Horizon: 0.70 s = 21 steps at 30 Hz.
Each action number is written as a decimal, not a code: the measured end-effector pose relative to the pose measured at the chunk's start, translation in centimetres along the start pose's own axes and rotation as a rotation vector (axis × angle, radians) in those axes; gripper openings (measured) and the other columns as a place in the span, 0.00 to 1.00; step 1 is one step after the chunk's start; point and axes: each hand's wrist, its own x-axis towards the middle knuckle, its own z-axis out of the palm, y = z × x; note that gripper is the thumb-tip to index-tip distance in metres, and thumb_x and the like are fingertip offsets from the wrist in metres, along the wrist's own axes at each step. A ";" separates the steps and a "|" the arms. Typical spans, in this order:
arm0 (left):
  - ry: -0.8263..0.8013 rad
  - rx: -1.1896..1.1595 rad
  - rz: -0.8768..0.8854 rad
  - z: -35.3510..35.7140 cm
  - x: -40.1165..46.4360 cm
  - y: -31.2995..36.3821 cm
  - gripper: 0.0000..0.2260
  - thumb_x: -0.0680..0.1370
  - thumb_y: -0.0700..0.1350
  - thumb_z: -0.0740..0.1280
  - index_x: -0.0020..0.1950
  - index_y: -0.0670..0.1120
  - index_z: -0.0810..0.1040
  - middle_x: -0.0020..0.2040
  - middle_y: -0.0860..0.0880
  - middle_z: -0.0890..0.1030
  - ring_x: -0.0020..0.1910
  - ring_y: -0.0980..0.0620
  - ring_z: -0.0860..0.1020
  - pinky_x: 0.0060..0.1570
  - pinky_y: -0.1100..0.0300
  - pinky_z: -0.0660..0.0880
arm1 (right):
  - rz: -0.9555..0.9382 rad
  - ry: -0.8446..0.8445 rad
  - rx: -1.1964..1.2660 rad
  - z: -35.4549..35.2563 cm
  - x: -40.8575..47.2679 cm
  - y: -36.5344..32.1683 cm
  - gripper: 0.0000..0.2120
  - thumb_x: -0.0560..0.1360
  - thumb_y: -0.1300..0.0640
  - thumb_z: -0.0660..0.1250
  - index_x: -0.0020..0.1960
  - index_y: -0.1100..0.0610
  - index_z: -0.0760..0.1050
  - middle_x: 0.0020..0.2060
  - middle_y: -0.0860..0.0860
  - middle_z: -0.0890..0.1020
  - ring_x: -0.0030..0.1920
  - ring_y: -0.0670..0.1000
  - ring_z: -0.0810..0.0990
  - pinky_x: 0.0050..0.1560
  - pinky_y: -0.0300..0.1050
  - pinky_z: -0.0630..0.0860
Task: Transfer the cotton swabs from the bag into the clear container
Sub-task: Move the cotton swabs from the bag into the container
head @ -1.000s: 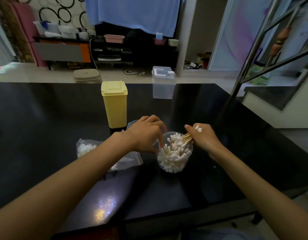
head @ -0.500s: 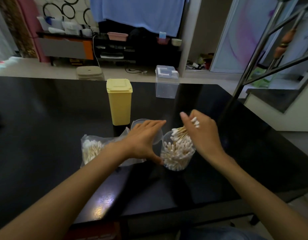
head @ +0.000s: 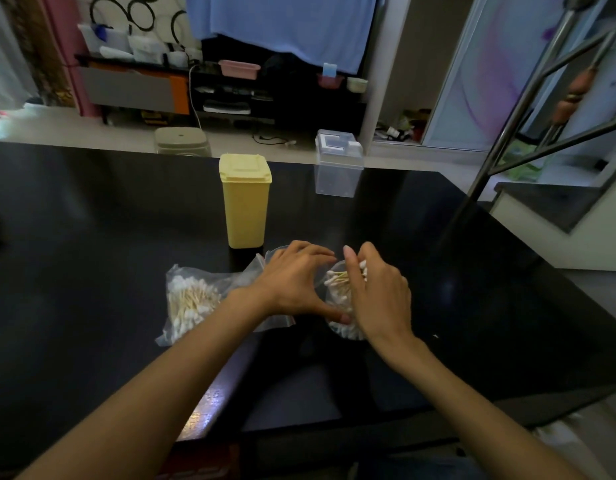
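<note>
A round clear container [head: 344, 330] packed with cotton swabs [head: 337, 280] stands on the black table [head: 92, 237], mostly hidden between my hands. My left hand [head: 292, 282] wraps its left side, thumb low on the wall and fingers over the rim. My right hand [head: 375, 292] is over the container's top and holds a bunch of swabs whose white tips stick out past its fingers. A clear zip bag [head: 192, 303] with more swabs lies flat to the left, under my left wrist.
A yellow lidded bin [head: 245, 200] stands just behind the hands. A clear lidded box [head: 338, 168] sits at the table's far edge. A round clear lid [head: 277, 252] lies behind my left hand. A metal stair rail [head: 507, 133] rises at the right.
My right hand has come from the container's right side to over its top with the bunch of swabs. My left hand has spread around the container's left wall.
</note>
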 end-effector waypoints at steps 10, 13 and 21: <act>0.039 0.091 0.031 -0.1 0.0 0.1 0.44 0.63 0.70 0.69 0.73 0.52 0.64 0.71 0.57 0.65 0.70 0.55 0.59 0.68 0.56 0.55 | 0.232 -0.249 -0.015 -2.6 2.1 3.4 0.19 0.79 0.47 0.58 0.32 0.54 0.66 0.32 0.50 0.75 0.38 0.54 0.75 0.37 0.46 0.66; 0.120 0.072 0.059 -0.1 -0.1 0.5 0.41 0.63 0.68 0.71 0.70 0.52 0.64 0.71 0.55 0.64 0.70 0.54 0.59 0.68 0.57 0.56 | 0.307 -0.283 0.063 -2.8 2.3 4.1 0.19 0.79 0.49 0.60 0.31 0.54 0.67 0.30 0.50 0.74 0.38 0.54 0.76 0.38 0.45 0.67; 0.197 0.155 0.289 1.3 -1.4 1.5 0.13 0.74 0.58 0.67 0.55 0.55 0.80 0.71 0.54 0.66 0.71 0.50 0.59 0.67 0.52 0.60 | 0.431 -0.238 0.235 -2.8 2.6 4.1 0.17 0.79 0.50 0.59 0.34 0.56 0.70 0.31 0.50 0.74 0.32 0.47 0.72 0.32 0.41 0.67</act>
